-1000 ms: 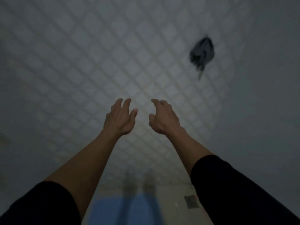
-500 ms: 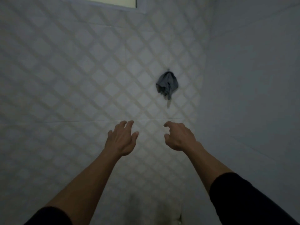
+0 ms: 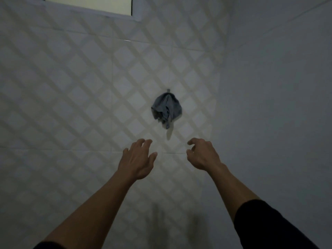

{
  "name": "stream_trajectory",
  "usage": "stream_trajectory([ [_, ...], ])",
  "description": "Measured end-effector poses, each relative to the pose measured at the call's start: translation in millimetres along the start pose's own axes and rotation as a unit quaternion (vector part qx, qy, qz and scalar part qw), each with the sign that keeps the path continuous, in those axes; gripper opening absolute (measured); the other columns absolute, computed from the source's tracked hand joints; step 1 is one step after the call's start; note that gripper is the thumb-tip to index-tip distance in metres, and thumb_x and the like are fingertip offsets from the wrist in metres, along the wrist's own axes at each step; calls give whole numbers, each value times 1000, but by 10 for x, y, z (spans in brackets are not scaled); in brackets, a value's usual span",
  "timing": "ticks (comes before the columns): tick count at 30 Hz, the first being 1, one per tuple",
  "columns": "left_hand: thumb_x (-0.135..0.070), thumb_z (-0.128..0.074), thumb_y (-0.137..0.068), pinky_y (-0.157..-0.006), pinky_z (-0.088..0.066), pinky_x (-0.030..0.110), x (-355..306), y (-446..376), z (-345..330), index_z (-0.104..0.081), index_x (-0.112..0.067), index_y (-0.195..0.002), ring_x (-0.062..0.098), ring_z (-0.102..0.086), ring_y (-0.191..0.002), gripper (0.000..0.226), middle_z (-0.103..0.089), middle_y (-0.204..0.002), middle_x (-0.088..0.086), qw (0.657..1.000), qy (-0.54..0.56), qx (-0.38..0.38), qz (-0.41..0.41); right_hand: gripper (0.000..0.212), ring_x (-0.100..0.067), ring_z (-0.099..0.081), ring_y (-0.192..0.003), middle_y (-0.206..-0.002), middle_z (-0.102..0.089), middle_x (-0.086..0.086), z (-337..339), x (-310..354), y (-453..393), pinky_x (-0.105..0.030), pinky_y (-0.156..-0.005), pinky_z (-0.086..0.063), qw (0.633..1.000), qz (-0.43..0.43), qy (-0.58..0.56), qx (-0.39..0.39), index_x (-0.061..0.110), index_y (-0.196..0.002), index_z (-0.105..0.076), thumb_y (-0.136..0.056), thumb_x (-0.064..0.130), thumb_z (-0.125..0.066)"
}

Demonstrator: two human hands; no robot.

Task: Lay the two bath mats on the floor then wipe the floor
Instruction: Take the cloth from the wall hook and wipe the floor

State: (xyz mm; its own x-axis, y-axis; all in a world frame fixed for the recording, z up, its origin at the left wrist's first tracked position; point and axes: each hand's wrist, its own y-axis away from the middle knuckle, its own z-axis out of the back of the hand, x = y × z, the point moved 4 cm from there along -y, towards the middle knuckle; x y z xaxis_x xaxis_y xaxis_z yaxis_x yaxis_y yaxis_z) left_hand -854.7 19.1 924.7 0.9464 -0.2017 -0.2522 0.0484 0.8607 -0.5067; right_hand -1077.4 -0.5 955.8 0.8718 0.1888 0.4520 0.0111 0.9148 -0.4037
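Overhead, a bunched grey cloth hangs from a hook on the diamond-patterned tiled wall, at 12 o'clock from both raised hands. Left hand and right hand hold nothing, fingers loosely spread, just below it. Bare wall lies between them; a window sits at 11 o'clock, a plain side wall at 3 o'clock.

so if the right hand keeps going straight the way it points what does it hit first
Probably the grey cloth hanging on the tiled wall; the right hand points up toward its lower end. Depth is unclear, so it might meet the wall just beside it.
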Motion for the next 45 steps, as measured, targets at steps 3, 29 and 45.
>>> stream_trajectory([
  [3, -53, -30, -101, -111, -33, 52, 35, -246, -160, -29, -22, -151, 27, -33, -142, 59, -30, -157, 6, 1000, -7, 4, 11, 43, -24, -63, -98, -115, -64, -5, -219, -77, -323, -37, -87, -54, 999, 3, -31, 7, 25, -130, -55, -88, 33, -56],
  [29, -44, -47, -98, -94, -46, 49, 397, -3253, -451, -44, -13, -133, 35, -47, -120, 48, -49, -131, 15, 983, 110, -145, 15, 72, -35, -41, -131, -147, -35, -14, -593, 92, -2929, -47, -102, -41, 994, 17, -71, -81, 22, -152, -20, -92, 36, -58],
  [45, -34, -41, -99, -67, -43, 37, 370, -3391, -449, -42, -14, -98, 30, -53, -79, 20, -56, -91, 11, 926, 284, -238, 73, 14, -20, -52, -72, -86, -54, -5, -585, 199, -3145, -32, -61, -38, 944, 25, -274, -184, 12, -103, -41, -97, 24, -44],
])
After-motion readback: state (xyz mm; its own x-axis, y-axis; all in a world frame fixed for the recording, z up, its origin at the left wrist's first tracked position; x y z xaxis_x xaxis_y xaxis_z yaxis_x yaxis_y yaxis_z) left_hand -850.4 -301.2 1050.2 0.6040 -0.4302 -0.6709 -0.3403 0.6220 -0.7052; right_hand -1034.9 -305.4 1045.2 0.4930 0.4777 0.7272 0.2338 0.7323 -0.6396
